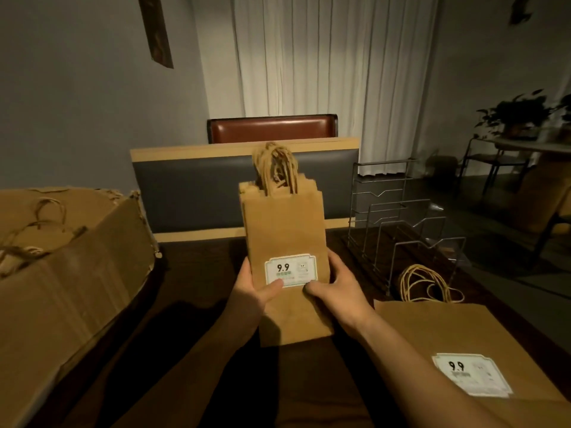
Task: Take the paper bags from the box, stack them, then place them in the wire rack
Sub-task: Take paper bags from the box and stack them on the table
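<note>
A stack of brown paper bags (284, 230) stands upright over the dark table, twine handles bunched at the top and a white "9.9" label on the front bag. My left hand (251, 291) grips its left edge with the thumb on the label. My right hand (336, 288) grips the right edge, thumb at the label's corner. The cardboard box (77, 273) sits at the left with more bags and twine handles inside. The wire rack (398, 227) stands to the right of the stack, its slots bare.
A larger brown paper bag (463, 344) with the same label lies flat at the near right, its yellow handles against the rack's base. A grey padded bench back (200, 193) runs behind the table. A side table with a plant stands far right.
</note>
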